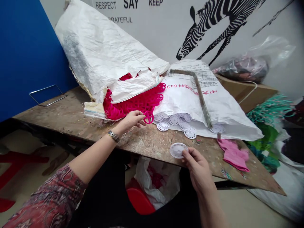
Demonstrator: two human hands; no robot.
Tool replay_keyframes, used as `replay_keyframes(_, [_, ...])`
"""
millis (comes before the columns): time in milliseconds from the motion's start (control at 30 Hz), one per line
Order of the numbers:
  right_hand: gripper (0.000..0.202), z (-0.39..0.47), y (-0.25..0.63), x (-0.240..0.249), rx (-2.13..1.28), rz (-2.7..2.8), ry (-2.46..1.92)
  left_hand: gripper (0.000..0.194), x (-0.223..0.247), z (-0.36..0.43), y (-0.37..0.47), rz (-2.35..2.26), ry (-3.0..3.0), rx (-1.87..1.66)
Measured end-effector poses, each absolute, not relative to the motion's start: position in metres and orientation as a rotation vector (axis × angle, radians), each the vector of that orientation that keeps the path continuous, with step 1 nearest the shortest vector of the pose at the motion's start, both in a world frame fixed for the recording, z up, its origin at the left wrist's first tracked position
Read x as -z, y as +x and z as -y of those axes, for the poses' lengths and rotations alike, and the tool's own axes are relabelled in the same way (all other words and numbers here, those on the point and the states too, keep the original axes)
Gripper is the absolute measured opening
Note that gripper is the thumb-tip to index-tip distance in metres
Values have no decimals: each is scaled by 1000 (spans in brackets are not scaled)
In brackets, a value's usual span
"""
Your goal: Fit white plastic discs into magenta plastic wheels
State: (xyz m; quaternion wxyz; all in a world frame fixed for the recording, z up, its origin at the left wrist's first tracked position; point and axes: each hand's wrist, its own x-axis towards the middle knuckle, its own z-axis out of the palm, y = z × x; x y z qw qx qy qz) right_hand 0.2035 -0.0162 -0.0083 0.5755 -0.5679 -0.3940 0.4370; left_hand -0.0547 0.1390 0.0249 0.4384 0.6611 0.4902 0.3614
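Note:
My left hand pinches a pink plastic ring with crossed spokes, just in front of the heap of similar pink pieces. That heap spills from the torn mouth of a white woven sack. Between the thumb and fingers of my right hand is a white plastic disc, held by its right edge above the table's front edge. Several more white discs lie at the mouth of a second white sack with red print.
A bent metal bar lies across the second sack. On the wooden table, a pink cloth lies to the right and a wire frame stands at left. Below my lap level, an open white bag holds pink pieces beside a red stool.

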Motion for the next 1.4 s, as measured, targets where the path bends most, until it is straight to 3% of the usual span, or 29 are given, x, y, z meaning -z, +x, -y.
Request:
replay_keyframes(133, [37, 15, 189, 5, -1199, 722, -1173, 23, -28, -97, -56, -867, 1091, -922])
replay_keyframes(300, [35, 16, 173, -1, -1258, 667, -1110, 26, -22, -54, -47, -800, 979, -896])
replay_keyframes(633, [26, 22, 148, 9, -1111, 979, -1187, 23, -17, -9, -30, -713, 1139, -777])
replay_keyframes(833, [43, 26, 145, 14, -999, 1063, -1224, 21, -6, -5, -28, -726, 1172, -775])
replay_keyframes(1033, [32, 33, 148, 10, -1010, 1149, -1270, 33, 3, -2, -26, -665, 1289, -788])
replay_keyframes(1400, [22, 43, 148, 6, -1033, 1219, -1282, 26, 4, 4, -23, -837, 1634, -827])
